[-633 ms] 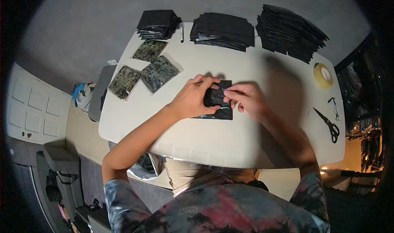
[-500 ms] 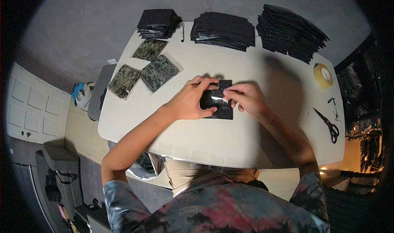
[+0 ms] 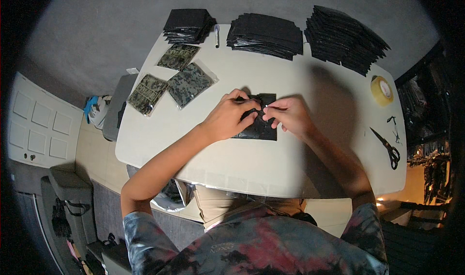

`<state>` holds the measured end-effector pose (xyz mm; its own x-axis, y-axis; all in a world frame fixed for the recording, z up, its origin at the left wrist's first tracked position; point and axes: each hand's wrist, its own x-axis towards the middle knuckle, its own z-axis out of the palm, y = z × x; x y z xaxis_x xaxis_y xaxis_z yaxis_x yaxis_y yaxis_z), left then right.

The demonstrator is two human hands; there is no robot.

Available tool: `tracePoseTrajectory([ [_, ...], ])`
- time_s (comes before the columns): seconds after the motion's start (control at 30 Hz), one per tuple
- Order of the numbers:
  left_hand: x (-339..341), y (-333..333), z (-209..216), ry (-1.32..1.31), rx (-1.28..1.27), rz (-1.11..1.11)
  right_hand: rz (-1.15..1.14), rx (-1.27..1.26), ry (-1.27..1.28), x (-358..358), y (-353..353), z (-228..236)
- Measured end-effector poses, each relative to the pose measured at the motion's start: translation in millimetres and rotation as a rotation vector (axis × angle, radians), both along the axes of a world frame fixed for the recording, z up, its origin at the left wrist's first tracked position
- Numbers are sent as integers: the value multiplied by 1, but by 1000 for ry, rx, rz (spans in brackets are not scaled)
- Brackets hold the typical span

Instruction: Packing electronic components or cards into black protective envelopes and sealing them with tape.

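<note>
A flat black plastic packet lies on the white table in front of me, between my hands. My left hand rests over its left part, thumb and index finger drawn together on the plastic near its middle. From the right, my right hand pinches at the packet's middle with thumb and forefinger, close to the left fingertips. A tiny pale spot shows at that pinch, too small to name. The fingers cover much of the packet's upper half.
Black packets stand in a left stack, a middle stack and a right stack. A marker, several camouflage pouches in clear bags, a tape roll and scissors lie around.
My left thumb and index finger have closed together over the packet, where they were spread apart. The shiny strip on the plastic no longer shows. My right hand has barely moved.
</note>
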<state>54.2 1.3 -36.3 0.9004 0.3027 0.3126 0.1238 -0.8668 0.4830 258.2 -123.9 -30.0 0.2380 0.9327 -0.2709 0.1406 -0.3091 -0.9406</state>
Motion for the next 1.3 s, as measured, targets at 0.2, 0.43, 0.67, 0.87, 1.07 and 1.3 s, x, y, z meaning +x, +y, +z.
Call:
tracePoseTrajectory([
  [0.2, 2, -5, 0, -24, 62, 27, 29, 18, -111, -1, 2, 0],
  [0.43, 1, -5, 5, 12, 34, 8, -35, 117, -292, -1, 4, 2],
  [0.67, -5, -7, 5, 60, 149, -32, 256, 677, -1112, -5, -26, 7],
  [0.87, -10, -1, 4, 114, 178, -88, 492, 689, -1142, -6, -35, -8],
  [1.07, -11, 0, 2, -57, 47, -42, 413, 659, -811, 3, -31, -4],
  [1.3, -23, 3, 14, 46, 139, -133, 451, 546, -778, 8, -27, 1],
])
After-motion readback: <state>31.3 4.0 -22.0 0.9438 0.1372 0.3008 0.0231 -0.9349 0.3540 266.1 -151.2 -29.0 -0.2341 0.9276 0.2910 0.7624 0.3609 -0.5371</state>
